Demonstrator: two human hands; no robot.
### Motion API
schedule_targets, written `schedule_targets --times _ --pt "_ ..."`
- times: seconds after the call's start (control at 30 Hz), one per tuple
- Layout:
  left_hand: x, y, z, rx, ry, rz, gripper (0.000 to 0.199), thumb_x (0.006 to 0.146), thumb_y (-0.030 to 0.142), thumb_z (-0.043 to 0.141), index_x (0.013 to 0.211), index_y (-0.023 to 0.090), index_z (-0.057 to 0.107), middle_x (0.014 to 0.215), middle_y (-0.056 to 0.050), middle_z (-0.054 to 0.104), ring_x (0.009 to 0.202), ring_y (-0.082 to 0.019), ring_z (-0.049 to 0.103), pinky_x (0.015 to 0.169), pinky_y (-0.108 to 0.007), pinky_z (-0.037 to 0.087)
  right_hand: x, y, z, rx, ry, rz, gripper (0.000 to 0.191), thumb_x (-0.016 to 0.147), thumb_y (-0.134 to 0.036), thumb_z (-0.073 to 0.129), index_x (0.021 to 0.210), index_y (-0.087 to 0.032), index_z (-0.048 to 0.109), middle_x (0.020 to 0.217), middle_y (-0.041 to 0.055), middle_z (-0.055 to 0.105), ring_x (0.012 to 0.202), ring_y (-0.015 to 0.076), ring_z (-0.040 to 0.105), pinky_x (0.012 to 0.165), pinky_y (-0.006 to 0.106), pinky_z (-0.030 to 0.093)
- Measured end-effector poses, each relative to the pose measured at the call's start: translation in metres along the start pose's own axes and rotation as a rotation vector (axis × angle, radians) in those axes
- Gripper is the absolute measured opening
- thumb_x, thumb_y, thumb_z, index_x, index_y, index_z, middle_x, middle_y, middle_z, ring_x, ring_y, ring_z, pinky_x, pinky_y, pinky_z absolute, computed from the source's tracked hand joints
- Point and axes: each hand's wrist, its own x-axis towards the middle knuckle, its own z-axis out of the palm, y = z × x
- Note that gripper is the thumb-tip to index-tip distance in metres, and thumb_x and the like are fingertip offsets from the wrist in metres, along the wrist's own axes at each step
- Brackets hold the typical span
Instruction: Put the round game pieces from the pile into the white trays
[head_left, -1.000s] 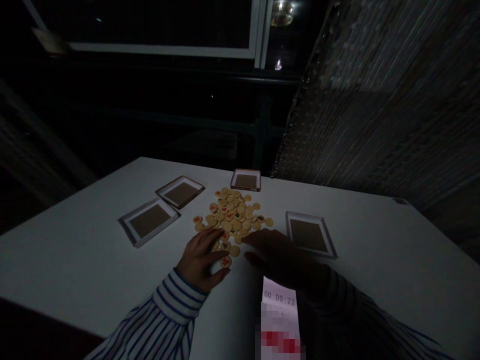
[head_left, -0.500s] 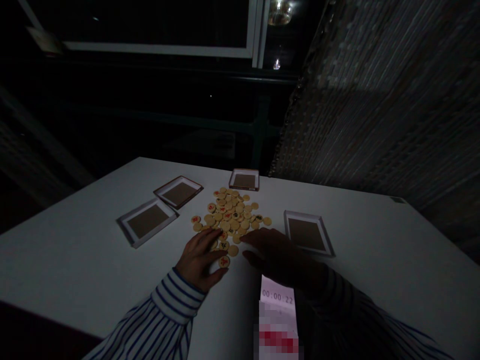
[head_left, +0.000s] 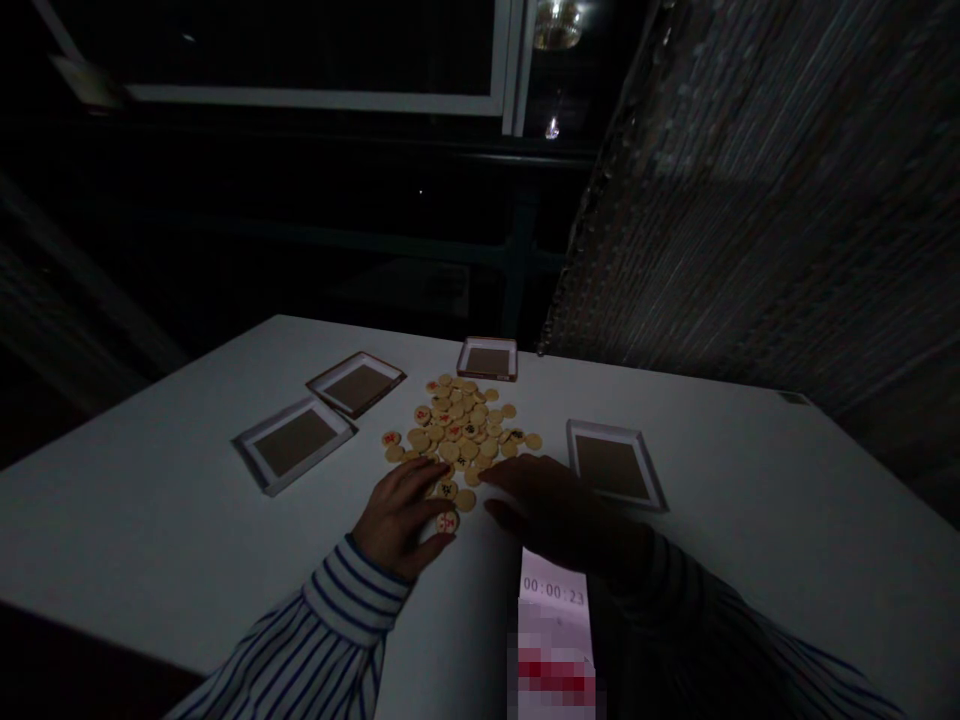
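Observation:
A loose heap of round wooden Chinese chess pieces (head_left: 469, 425) lies on the white table, some showing red or black characters and others plain. My left hand (head_left: 397, 515) rests at the heap's near left edge, fingers spread and curved over a few pieces. Between its thumb and index finger lies a red-marked piece (head_left: 447, 523), not gripped. Opposite it, in shadow, my right hand (head_left: 559, 508) reaches in from the right with thumb and fingers apart. Its fingertips are at the heap's near right edge. Some pieces are hidden under the left fingers.
Two shallow box trays stand left of the heap, a grey-white one (head_left: 294, 442) and a brown-rimmed one (head_left: 358, 384). Another tray (head_left: 487, 360) is behind it, and one (head_left: 615, 465) sits to the right. A lit timer screen (head_left: 553, 592) lies below my right hand. A beaded curtain (head_left: 750, 220) hangs beyond.
The timer has gone from 22 to 23. My left fingers have shifted very slightly over the near pieces; the right hand looks still.

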Motion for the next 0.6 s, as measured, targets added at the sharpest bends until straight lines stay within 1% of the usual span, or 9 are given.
schedule_targets --times 0.13,0.3,0.5,0.6 --pt "0.002 0.0 -0.002 0.005 -0.001 0.015 0.021 0.069 0.029 0.057 0.089 0.022 0.062 0.114 -0.007 0.055 0.112 -0.027 0.04 0.088 -0.047 0.039 0.0 -0.001 -0.002 -0.015 -0.021 0.026 0.032 0.086 -0.033 0.039 0.112 -0.016 0.049 0.101 0.0087 0.06 0.091 0.0195 0.053 0.075 0.035 0.042" --pt "0.005 0.002 -0.007 0.033 -0.014 0.019 0.022 0.068 0.027 0.059 0.09 0.021 0.06 0.112 -0.008 0.057 0.112 -0.027 0.042 0.088 -0.047 0.04 0.0 -0.001 -0.006 -0.013 -0.015 0.013 0.033 0.086 -0.032 0.038 0.112 -0.015 0.049 0.101 0.0093 0.059 0.092 0.0194 0.052 0.077 0.035 0.041" --pt "0.009 0.003 -0.01 0.075 0.031 0.047 0.025 0.066 0.025 0.061 0.09 0.02 0.059 0.108 -0.008 0.059 0.11 -0.027 0.044 0.088 -0.046 0.041 0.002 -0.002 -0.012 -0.017 -0.009 0.008 0.032 0.085 -0.03 0.04 0.11 -0.014 0.05 0.1 0.0101 0.06 0.092 0.0196 0.053 0.077 0.035 0.041" --pt "0.011 0.003 -0.011 0.105 0.019 0.063 0.026 0.067 0.025 0.061 0.093 0.021 0.058 0.108 -0.007 0.06 0.108 -0.026 0.046 0.087 -0.046 0.041 0.003 -0.002 -0.015 -0.025 -0.024 0.02 0.032 0.085 -0.03 0.04 0.11 -0.014 0.05 0.1 0.0099 0.06 0.092 0.0195 0.053 0.077 0.035 0.041"
